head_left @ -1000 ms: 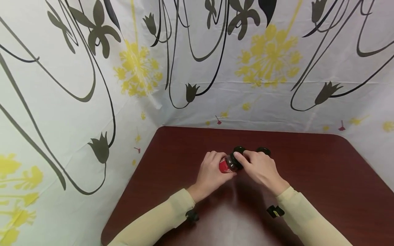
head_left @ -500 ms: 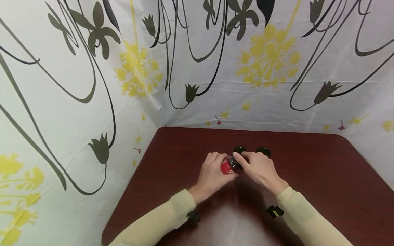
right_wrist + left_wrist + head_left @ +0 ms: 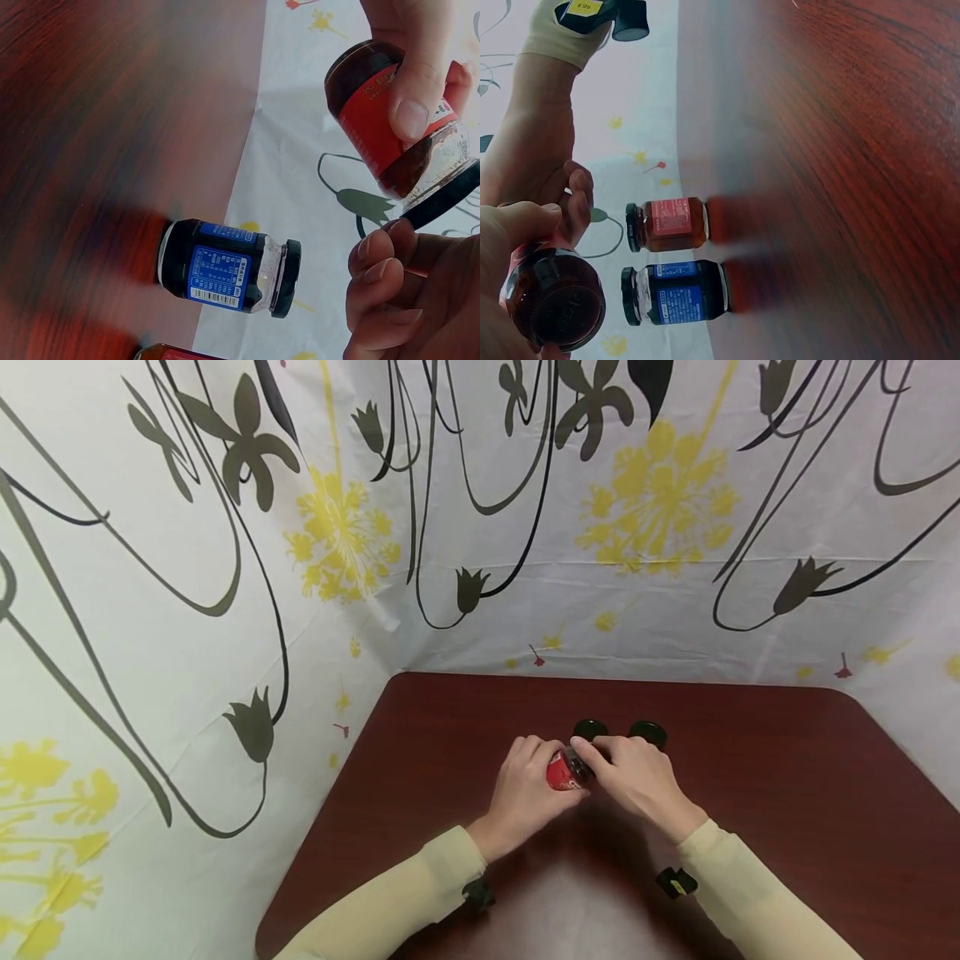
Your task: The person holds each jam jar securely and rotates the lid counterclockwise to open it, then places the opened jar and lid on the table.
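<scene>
A glass jar with a red label (image 3: 564, 772) and dark contents is off the table, tilted, gripped by my left hand (image 3: 525, 789). The left thumb (image 3: 414, 112) lies across the label in the right wrist view. My right hand (image 3: 637, 777) holds the jar's black lid (image 3: 442, 201), with curled fingertips at its rim. The lid sits on the jar's mouth; whether it is loose I cannot tell. In the left wrist view the jar's round dark base (image 3: 559, 307) faces the camera.
Two more lidded jars stand upright on the dark red table (image 3: 750, 793) beyond my hands: one with a blue label (image 3: 679, 292), one with a red label (image 3: 671, 217). Patterned white cloth (image 3: 480, 535) hangs behind the table and on its left.
The held jar and my left hand have shifted slightly right, nearer the right hand. The black lid, visible a second ago in the head view, is now mostly covered by the right hand.
</scene>
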Available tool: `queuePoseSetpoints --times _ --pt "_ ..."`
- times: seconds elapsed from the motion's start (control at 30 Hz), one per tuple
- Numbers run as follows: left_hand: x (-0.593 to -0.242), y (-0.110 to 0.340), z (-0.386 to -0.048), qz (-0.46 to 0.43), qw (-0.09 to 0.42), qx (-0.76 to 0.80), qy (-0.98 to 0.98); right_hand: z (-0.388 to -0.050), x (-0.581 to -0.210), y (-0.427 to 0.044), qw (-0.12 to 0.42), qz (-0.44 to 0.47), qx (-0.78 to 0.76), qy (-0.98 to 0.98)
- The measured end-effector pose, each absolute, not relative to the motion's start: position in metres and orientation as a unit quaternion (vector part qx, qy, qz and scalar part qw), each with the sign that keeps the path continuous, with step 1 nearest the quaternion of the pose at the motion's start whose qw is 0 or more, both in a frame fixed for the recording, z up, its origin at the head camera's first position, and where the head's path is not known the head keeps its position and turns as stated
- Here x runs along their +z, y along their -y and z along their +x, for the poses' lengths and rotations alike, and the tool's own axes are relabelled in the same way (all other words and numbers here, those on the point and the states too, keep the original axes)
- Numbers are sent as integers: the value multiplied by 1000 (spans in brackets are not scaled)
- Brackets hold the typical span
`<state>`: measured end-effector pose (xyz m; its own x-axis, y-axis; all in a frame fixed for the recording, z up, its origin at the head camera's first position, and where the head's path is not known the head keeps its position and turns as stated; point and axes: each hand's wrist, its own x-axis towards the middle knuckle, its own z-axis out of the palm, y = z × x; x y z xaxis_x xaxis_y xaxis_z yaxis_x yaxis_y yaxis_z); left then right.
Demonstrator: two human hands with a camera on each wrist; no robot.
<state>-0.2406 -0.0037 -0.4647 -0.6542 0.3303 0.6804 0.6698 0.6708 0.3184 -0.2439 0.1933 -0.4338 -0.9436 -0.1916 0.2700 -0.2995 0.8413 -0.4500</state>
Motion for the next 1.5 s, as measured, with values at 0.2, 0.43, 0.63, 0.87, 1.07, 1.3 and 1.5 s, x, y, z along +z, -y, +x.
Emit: queuePoseSetpoints --times 0.2,0.43,0.63,0.87,1.07,1.3,1.5 --pt "-467 3 -240 -288 305 -279 864 -244 -437 -192 109 122 242 956" --pt "-466 1 -239 -284 313 -280 862 -243 -437 -187 124 102 261 952" --pt "-462 0 -237 -292 311 -280 860 -243 -436 -187 138 88 293 942" --pt "-457 -2 -234 -306 306 -265 862 -245 -432 -191 153 84 302 937" --pt "-455 -2 -232 -298 283 -265 872 -246 -429 -194 150 87 303 937" --pt "-456 -2 -232 -298 297 -247 873 -245 -428 -195 149 94 305 936" --pt "-455 -1 -232 -309 318 -248 861 -245 -430 -196 174 138 330 917"
